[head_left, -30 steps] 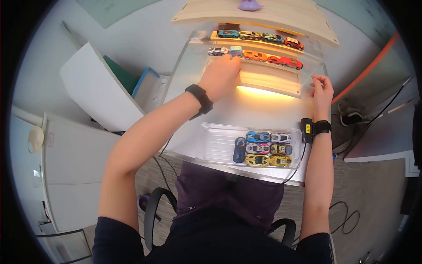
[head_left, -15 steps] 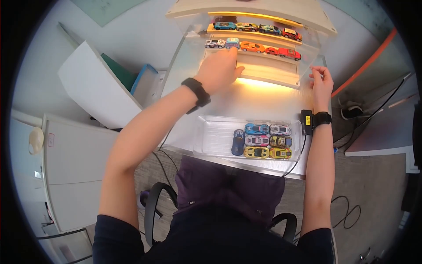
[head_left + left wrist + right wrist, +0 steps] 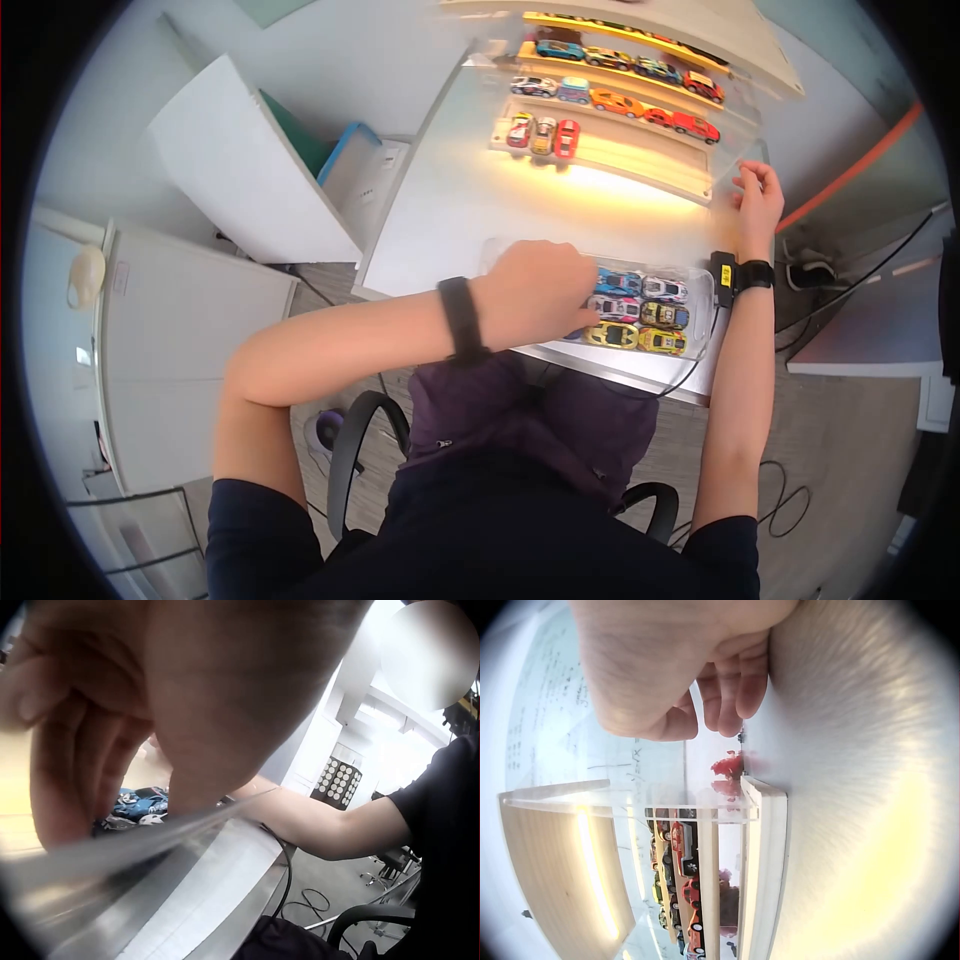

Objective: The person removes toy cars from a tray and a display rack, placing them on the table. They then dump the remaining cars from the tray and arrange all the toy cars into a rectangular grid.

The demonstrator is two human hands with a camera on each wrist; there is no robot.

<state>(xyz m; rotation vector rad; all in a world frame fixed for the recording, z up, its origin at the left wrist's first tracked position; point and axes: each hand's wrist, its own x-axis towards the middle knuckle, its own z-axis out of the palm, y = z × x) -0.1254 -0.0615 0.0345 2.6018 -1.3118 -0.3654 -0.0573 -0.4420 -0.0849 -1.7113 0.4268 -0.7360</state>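
My left hand (image 3: pixel 540 290) is over the left part of the clear tray (image 3: pixel 708 290), its fingers pointing down and the tips hidden. In the left wrist view, blue car shapes (image 3: pixel 142 802) show between the thumb and fingers of that hand (image 3: pixel 112 690); whether it pinches anything cannot be seen. Several cars, including a yellow one (image 3: pixel 612 335), fill the tray's right part. Beside the lit display stand (image 3: pixel 640 165), my right hand (image 3: pixel 760 205) hangs loosely curled and holds nothing, also in the right wrist view (image 3: pixel 682 667). Three cars, one red (image 3: pixel 567 138), stand on the lowest shelf.
More cars, such as an orange one (image 3: pixel 617 102), line the upper shelves. A clear side panel (image 3: pixel 630 804) closes the stand's end near my right hand. A black cable (image 3: pixel 690 375) runs from the right wrist across the tray's right corner. White furniture (image 3: pixel 250 170) stands at the left.
My left hand has moved from the lowest shelf down to the tray, uncovering three cars there and covering the dark blue car's place. The head view has shifted; my right hand stays beside the stand.
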